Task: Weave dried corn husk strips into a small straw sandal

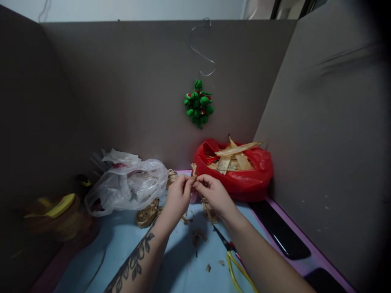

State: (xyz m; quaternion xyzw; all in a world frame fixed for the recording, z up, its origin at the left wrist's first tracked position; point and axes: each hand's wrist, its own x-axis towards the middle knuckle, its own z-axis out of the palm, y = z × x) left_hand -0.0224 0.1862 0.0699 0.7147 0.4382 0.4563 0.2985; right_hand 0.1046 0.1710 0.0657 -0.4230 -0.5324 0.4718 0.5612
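Just in front of the red plastic bag (250, 185), at its left side, I held up a short, twisted tan strand of dried, husk-like fibre (194, 167). My left hand (179, 191) and my right hand (214, 194) met there, thumbs and fingers pinched narrow on it, one end standing free above my fingertips. My fingers hid the lower part, and whether it joined the coiled, woven brown fibre piece (209, 211) under my right hand could not be told.

The strand looked light, dry and rough rather than slippery, probably stiff enough to stand alone, yet apt to split or shed if bent hard. A fingertip hold close below the free end seemed the safest.

Behind the red bag rose a grey upright panel (137, 81), limiting reach that way. A crumpled clear plastic bag (140, 179) crowded the space to the red bag's left. Nearer me than the red bag, dark-bladed scissors with yellow handles (230, 260) lay beneath my right forearm, their point a hazard. The most open room was on the pale blue tabletop (122, 248), in front and to the left of the red bag.
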